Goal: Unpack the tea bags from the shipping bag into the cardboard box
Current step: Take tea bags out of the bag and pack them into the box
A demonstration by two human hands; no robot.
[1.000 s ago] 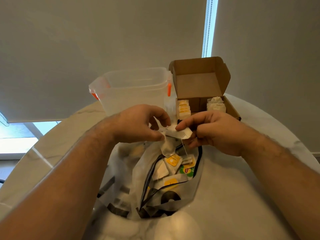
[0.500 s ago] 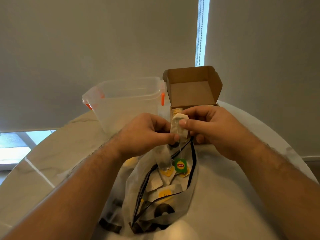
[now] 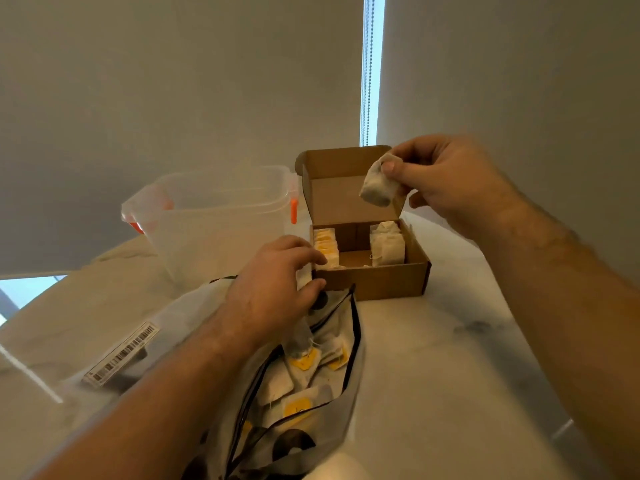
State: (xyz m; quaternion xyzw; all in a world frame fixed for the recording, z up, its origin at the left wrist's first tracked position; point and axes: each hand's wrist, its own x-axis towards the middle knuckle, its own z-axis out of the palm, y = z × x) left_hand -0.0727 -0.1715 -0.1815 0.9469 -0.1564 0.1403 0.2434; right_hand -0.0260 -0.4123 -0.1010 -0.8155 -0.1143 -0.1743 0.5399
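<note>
- Our right hand (image 3: 450,181) is raised over the far edge of the counter (image 3: 433,375). Thumb and fingers pinch the top of one tea bag (image 3: 377,185).
- That tea bag hangs in the air in front of the open lid (image 3: 332,199), above the right side of the cardboard box (image 3: 374,278), touching neither.
- Our left hand (image 3: 273,292) is low at the box's near-left corner, over the mouth of the shipping bag (image 3: 180,317). The fingers are curled and pinch a second tea bag (image 3: 304,277). The rest of it is hidden by the hand.
- The cardboard box sits toward the counter's far edge, lid upright. A yellow-tagged row (image 3: 325,247) stands along its left wall and a pale stack (image 3: 388,247) along its right wall, with bare floor between them.
- The shipping bag lies open toward the counter's near edge, its mouth touching the box front. Loose tea bags (image 3: 301,362) are piled inside, and a barcode label (image 3: 121,353) is on its left side.
- A clear plastic tub (image 3: 214,223) with orange latches stands just beside the box, on its left, at the far edge.
</note>
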